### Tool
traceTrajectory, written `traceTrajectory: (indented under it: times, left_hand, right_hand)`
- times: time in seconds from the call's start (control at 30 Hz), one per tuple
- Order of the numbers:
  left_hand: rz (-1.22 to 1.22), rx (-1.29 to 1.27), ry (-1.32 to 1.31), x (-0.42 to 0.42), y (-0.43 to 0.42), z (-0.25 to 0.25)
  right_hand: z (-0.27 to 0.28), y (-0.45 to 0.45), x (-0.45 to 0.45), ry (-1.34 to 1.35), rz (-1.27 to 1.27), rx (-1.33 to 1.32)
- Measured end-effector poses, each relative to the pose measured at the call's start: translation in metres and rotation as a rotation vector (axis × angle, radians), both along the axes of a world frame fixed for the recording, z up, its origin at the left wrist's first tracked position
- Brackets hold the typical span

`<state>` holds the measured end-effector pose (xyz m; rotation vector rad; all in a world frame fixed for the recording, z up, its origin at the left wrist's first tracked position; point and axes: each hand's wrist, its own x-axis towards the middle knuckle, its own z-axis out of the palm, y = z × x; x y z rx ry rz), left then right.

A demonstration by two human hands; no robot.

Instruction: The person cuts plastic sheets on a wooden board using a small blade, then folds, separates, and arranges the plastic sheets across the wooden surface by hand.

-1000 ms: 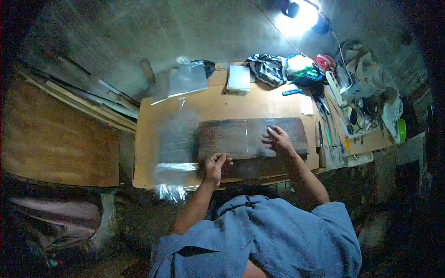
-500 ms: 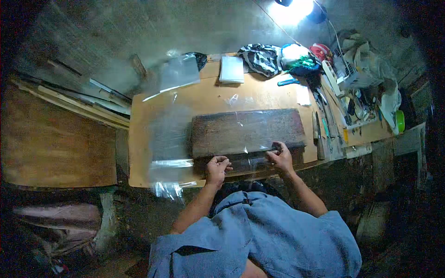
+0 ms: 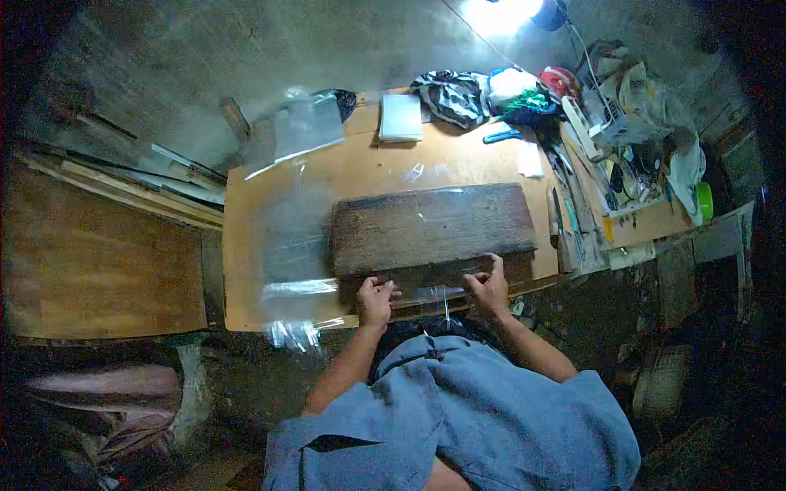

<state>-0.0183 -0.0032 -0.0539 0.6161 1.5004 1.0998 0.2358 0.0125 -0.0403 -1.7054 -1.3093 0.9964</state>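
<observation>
A thick dark wooden board lies on the light-brown table in front of me. At its near edge, my left hand has its fingers pinched together at the left side of a clear plastic sheet. My right hand pinches the sheet's right side, with the index finger raised. The transparent sheet shows mainly by its glints, and its outline is hard to follow. Left of the board is a pile of clear plastic sheets, its shiny near ends hanging over the table edge.
On the table's far side are a white stack of sheets, a striped bag and a blue-handled tool. Knives and other tools lie to the right, beside a cluttered tray. A lamp shines above.
The clear sheet's glints have shifted off the board's top toward my body. Both hands have drawn slightly nearer to me, still pinching. The whole view has shifted slightly.
</observation>
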Motion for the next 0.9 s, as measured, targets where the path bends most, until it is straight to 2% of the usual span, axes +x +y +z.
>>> traceTrajectory:
  times: [0.13, 0.27, 0.53, 0.67, 0.73, 0.77, 0.83, 0.9]
  left_hand:
    - [-0.012, 0.041, 0.078, -0.002, -0.001, -0.003]
    - [-0.019, 0.041, 0.080, -0.004, -0.003, -0.006]
    - [-0.044, 0.034, 0.086, -0.005, -0.006, -0.006]
    - [-0.086, -0.004, 0.140, -0.007, -0.011, -0.001]
    - [-0.071, 0.151, 0.367, -0.008, -0.019, 0.007]
    - [-0.057, 0.148, 0.376, -0.014, -0.020, 0.010]
    - [-0.034, 0.427, 0.781, -0.030, -0.022, 0.019]
    - [-0.027, 0.430, 0.962, -0.060, -0.017, 0.032]
  right_hand:
    - [0.011, -0.010, -0.007, -0.040, -0.020, -0.089]
    - [0.000, -0.013, -0.005, -0.002, -0.029, -0.050]
    - [-0.010, -0.007, 0.004, -0.132, -0.040, -0.023]
    - [-0.007, -0.011, 0.009, -0.048, -0.037, 0.010]
    - [-0.008, -0.012, 0.019, -0.138, -0.058, 0.088]
    - [-0.004, -0.013, 0.022, -0.130, -0.044, 0.089]
    - [0.023, -0.018, 0.027, -0.144, -0.109, 0.003]
    - [-0.006, -0.020, 0.046, -0.147, -0.134, 0.088]
